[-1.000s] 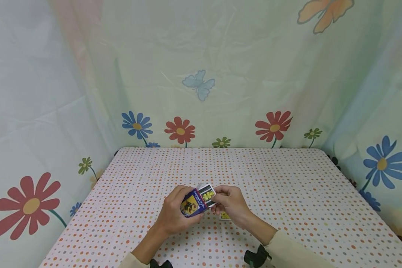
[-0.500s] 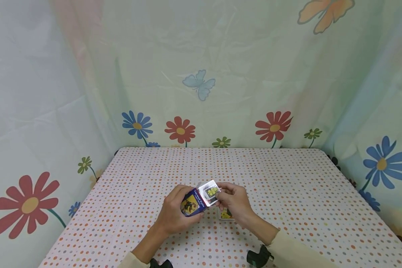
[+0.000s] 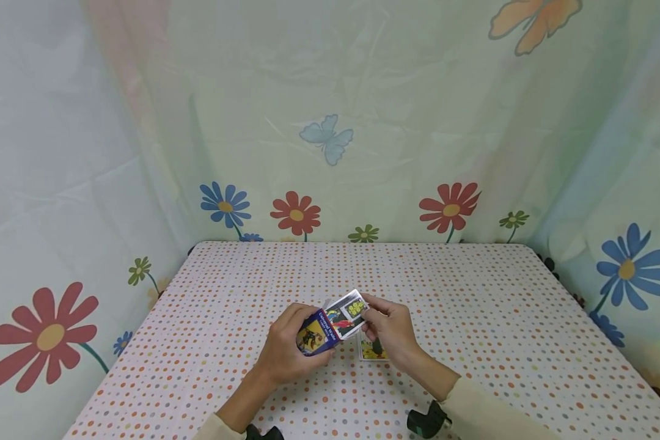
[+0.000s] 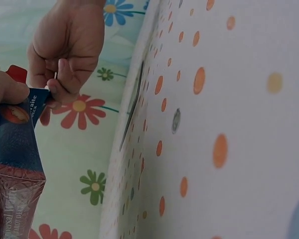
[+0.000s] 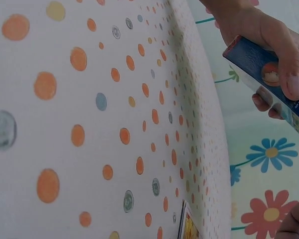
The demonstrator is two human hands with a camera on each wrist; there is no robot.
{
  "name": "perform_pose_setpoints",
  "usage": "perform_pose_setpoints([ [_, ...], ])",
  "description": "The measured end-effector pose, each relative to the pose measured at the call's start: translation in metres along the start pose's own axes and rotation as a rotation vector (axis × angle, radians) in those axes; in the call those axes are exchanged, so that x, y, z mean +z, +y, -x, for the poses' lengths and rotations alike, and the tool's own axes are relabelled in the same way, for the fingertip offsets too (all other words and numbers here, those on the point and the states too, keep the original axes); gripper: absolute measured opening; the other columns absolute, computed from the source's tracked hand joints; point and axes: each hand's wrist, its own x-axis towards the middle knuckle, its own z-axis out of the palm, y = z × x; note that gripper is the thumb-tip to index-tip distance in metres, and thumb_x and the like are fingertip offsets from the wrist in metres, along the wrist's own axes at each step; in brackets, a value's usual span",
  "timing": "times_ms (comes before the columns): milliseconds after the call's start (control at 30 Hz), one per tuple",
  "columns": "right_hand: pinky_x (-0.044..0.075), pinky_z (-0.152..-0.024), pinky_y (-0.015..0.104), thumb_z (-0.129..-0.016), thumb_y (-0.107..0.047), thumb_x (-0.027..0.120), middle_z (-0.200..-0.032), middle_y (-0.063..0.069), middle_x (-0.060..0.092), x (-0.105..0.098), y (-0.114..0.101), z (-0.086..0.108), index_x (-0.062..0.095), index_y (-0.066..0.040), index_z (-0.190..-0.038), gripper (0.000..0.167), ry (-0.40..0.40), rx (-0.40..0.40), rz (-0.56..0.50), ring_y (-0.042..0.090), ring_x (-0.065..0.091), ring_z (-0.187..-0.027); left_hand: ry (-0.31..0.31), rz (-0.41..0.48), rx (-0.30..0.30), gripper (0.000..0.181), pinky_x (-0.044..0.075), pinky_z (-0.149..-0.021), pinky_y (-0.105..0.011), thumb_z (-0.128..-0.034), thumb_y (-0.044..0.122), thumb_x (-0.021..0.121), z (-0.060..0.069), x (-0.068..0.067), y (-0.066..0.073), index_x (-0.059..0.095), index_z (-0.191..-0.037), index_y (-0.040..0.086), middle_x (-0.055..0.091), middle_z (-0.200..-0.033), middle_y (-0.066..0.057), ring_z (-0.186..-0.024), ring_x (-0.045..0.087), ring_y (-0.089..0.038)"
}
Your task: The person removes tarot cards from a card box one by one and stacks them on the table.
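1. The right hand, just right of the card box, pinches the outer edge of a picture card between thumb and fingers; the card juts from the box's upper-right end.
2. The left hand grasps the box from its left, thumb along the near edge, keeping it tilted above the desk.
3. Both forearms slant in from the near side of the box, one from each side, in pale sleeves, with a black wrist device at each.
4. Right of the box, another card lies face up on the dotted desk, partly covered by the right hand.
5. Beyond the box hangs a flowered curtain.
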Motion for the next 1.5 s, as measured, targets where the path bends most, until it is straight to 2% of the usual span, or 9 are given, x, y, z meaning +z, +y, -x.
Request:
perform_pose_setpoints([
  [333, 0.041, -0.050, 0.018, -0.094, 0.005, 0.054, -0.108, 0.027, 0.069, 0.0002, 0.0009, -0.0021, 0.062, -0.001, -0.136, 0.043, 0.011, -0.017, -0.002, 0.009, 0.051, -0.058, 0.001, -0.005, 0.009, 0.067, 0.054, -0.073, -0.016, -0.0693, 0.030, 0.090, 0.0006, 0.0007, 0.0005, 0.060, -0.125, 0.008, 0.060, -0.116, -0.003, -0.091, 0.060, -0.011],
  [600, 0.043, -0.051, 0.019, -0.097, 0.002, 0.054, -0.095, 0.014, 0.057, 0.0025, 0.0007, -0.0040, 0.061, -0.002, -0.135, 0.039, 0.032, -0.017, 0.013, 0.011, 0.051, -0.062, -0.005, -0.008, 0.006, 0.069, 0.054, -0.073, -0.017, -0.0680, 0.028, 0.091, 0.0006, 0.0008, 0.0009, 0.060, -0.126, 0.008, 0.060, -0.116, -0.004, -0.090, 0.062, -0.016],
  [733, 0.044, -0.052, 0.020, -0.098, 0.000, 0.053, -0.102, 0.015, 0.057, 0.0029, 0.0012, -0.0054, 0.062, -0.004, -0.134, 0.037, 0.056, -0.022, 0.007, 0.012, 0.051, -0.064, -0.017, 0.005, 0.004, 0.068, 0.054, -0.073, -0.017, -0.0682, 0.027, 0.091, 0.0011, 0.0010, 0.0011, 0.060, -0.125, 0.008, 0.059, -0.116, -0.003, -0.089, 0.063, -0.019],
  [933, 0.041, -0.052, 0.020, -0.100, 0.000, 0.053, -0.102, 0.015, 0.056, 0.0022, 0.0026, -0.0073, 0.064, -0.006, -0.132, 0.035, 0.065, -0.051, -0.013, 0.011, 0.050, -0.063, -0.029, 0.025, 0.009, 0.067, 0.054, -0.073, -0.015, -0.0697, 0.029, 0.091, 0.0007, 0.0003, 0.0011, 0.060, -0.126, 0.009, 0.059, -0.116, -0.003, -0.090, 0.062, -0.014],
  [1267, 0.042, -0.053, 0.019, -0.099, 0.000, 0.057, -0.096, 0.014, 0.056, 0.0023, 0.0031, -0.0070, 0.059, 0.003, -0.131, 0.032, 0.075, -0.061, -0.006, 0.012, 0.051, -0.067, -0.030, 0.022, 0.015, 0.067, 0.053, -0.072, -0.014, -0.0689, 0.029, 0.091, 0.0011, 0.0014, 0.0009, 0.060, -0.125, 0.009, 0.059, -0.116, -0.003, -0.089, 0.061, -0.013],
  [1500, 0.043, -0.056, 0.021, -0.098, 0.000, 0.060, -0.099, 0.014, 0.054, 0.0011, 0.0050, -0.0045, 0.060, -0.001, -0.133, 0.035, 0.048, -0.076, -0.010, 0.013, 0.052, -0.069, -0.028, 0.015, 0.021, 0.068, 0.053, -0.073, -0.014, -0.0691, 0.030, 0.091, 0.0009, 0.0016, 0.0011, 0.060, -0.125, 0.009, 0.060, -0.116, -0.003, -0.090, 0.060, -0.010],
])
